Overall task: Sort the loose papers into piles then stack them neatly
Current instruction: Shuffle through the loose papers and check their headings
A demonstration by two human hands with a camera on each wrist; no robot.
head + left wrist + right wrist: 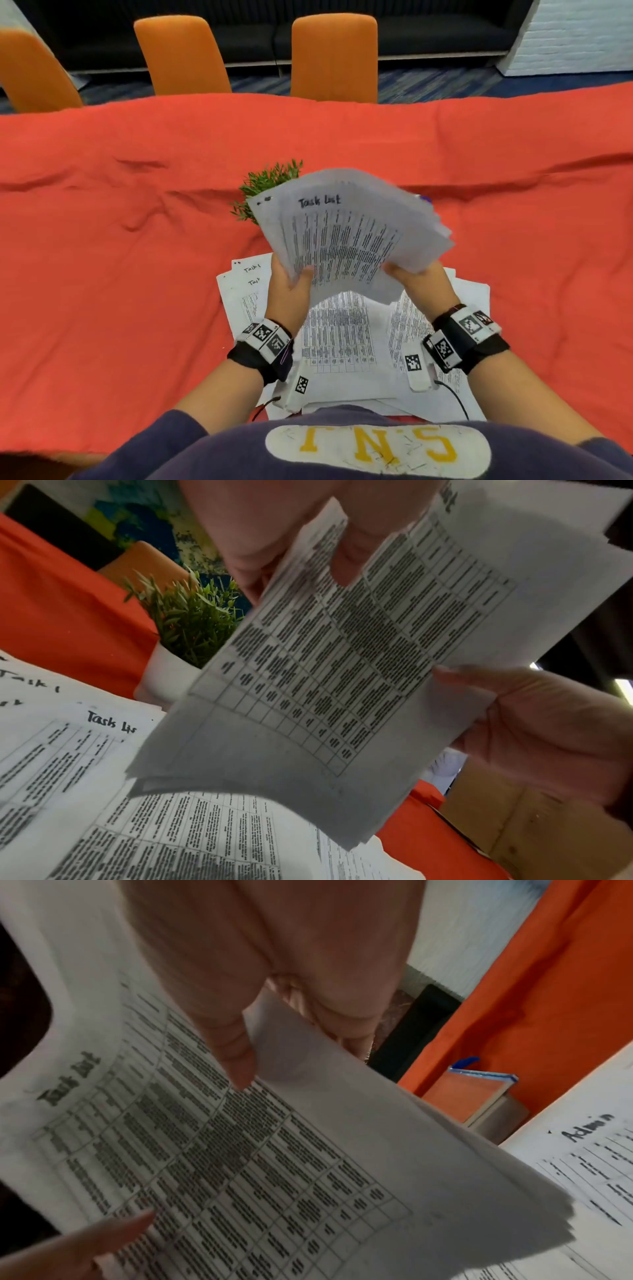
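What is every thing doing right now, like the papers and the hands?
Held stack of papers: lifted off the table, fanned out unevenly.
Left hand: grips the stack's lower left.
Right hand: grips its lower right.
Loose papers: scattered flat on the red cloth.
Plant: upright behind the stack.

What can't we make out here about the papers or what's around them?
- Held bundle: head view blurs its table text; only the heading "Task List" reads. Sheet count unclear.
- Plant: bundle hides most of it in head view; white pot shows only in left wrist view.
- Left hand and right hand: fingers behind the bundle are hidden.
- Papers on the table: overlapped by arms and bundle; pile boundaries unclear.
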